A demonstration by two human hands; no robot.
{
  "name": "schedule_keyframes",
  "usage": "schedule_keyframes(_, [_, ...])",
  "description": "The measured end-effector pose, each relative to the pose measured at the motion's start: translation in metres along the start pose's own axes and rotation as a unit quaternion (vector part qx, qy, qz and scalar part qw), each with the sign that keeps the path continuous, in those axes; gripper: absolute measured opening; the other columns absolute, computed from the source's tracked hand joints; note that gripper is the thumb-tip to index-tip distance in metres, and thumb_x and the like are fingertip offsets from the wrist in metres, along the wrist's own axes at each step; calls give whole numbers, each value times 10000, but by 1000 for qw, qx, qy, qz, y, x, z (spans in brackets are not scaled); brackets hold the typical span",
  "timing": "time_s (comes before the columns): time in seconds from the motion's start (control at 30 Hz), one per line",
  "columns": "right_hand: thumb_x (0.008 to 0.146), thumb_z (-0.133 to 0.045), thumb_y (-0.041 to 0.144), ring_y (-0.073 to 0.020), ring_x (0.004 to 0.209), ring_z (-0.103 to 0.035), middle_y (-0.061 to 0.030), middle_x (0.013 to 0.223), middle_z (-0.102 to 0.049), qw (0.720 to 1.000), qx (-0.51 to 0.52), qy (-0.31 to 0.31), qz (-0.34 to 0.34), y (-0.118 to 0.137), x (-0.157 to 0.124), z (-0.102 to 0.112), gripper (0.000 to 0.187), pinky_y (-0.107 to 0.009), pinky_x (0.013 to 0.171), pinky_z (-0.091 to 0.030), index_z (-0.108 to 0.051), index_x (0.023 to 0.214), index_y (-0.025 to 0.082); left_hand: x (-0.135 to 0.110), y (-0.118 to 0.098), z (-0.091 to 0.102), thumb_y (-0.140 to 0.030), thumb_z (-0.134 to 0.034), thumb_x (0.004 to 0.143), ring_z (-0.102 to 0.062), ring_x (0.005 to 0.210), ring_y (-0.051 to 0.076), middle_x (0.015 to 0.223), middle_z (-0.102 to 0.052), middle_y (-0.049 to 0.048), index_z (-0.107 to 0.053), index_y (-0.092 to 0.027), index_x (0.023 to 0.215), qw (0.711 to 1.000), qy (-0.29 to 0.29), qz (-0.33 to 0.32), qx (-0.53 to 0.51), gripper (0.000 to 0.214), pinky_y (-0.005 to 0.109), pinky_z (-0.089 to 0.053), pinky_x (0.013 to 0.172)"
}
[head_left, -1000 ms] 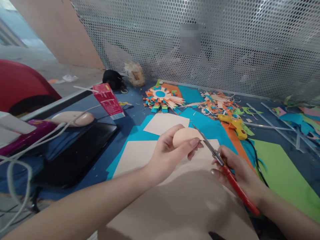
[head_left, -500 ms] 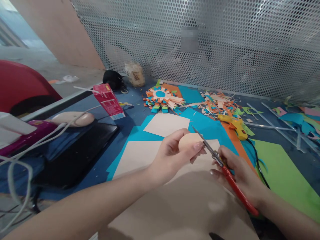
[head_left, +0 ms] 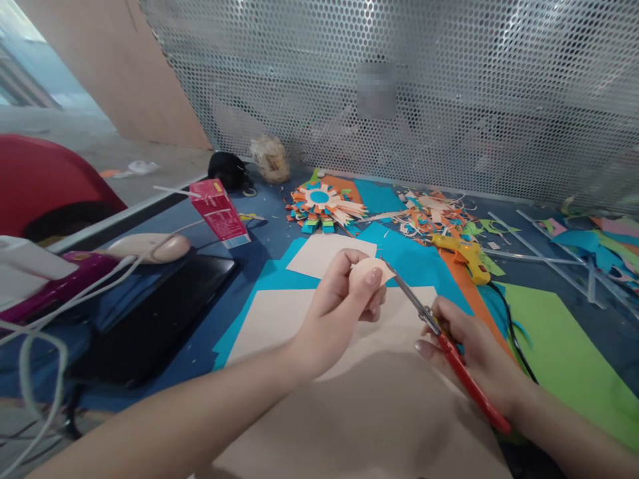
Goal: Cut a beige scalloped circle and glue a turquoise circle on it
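Note:
My left hand (head_left: 335, 309) pinches a small rounded piece of beige paper (head_left: 373, 268) between thumb and fingers, held up over the table. My right hand (head_left: 474, 352) grips red-handled scissors (head_left: 439, 336); their blades point up and left, and the tips touch the right edge of the paper piece. Both hands hover above a large beige sheet (head_left: 349, 399) lying on the table's near side.
A colourful paper rosette (head_left: 323, 201), a heap of paper scraps (head_left: 429, 207) and a yellow glue gun (head_left: 464, 255) lie further back. A red carton (head_left: 219, 211), a black tablet (head_left: 160, 313) and cables sit at the left. Green paper (head_left: 564, 352) lies at the right. Perforated metal screen behind.
My left hand has turned the beige piece, so less of it shows above my fingers. The scissors stay at its right edge, shifted slightly left.

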State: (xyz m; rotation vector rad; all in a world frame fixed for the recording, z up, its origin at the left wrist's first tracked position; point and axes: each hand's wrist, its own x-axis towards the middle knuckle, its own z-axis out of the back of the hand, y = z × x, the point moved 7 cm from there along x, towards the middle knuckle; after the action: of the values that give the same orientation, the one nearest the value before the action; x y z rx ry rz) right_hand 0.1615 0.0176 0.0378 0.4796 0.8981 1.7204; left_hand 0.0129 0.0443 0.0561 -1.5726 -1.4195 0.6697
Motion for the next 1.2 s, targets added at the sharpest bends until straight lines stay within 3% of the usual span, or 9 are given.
schedule_keyframes(0.13, [790,-525,451,-123,571,-376,59,647,-397,1000,14,1,-18,-3,2,1,321,-259,514,-331,-282,713,255,3,-5,9,-319,-653,806,-395,498,46,599,-471,-64,-491,-186,731,999,-39,-22,28,223,163,-315,460])
schedule_keyframes(0.47, [786,-528,464,-167,698,-435,24,724,-402,1000,6,-19,14,-5,5,8,310,-279,572,-352,-307,740,252,5,-12,8,-240,-644,805,-432,536,44,700,-544,-21,-708,-198,754,996,-22,-69,50,92,189,-359,489])
schedule_keyframes(0.77, [818,-522,460,-159,667,-436,35,716,-417,999,-31,-4,40,-1,2,5,313,-303,628,-376,-293,763,254,12,-6,10,-253,-692,771,-432,517,48,655,-522,-32,-641,-177,686,997,-5,-67,41,125,184,-343,462])
schedule_keyframes(1.03, [810,-491,464,-147,565,-376,44,634,-435,995,-94,-21,20,2,2,7,310,-272,524,-307,-271,727,263,7,-20,12,-230,-644,820,-455,550,47,781,-583,-8,-636,-195,780,981,-22,-156,115,54,167,-402,462])
schedule_keyframes(1.2, [812,-493,464,-142,565,-368,47,627,-426,996,-81,-29,26,3,4,9,318,-262,510,-304,-265,717,264,9,-21,3,-259,-588,858,-568,662,106,824,-596,23,-579,-184,811,985,18,-147,92,89,169,-477,394])
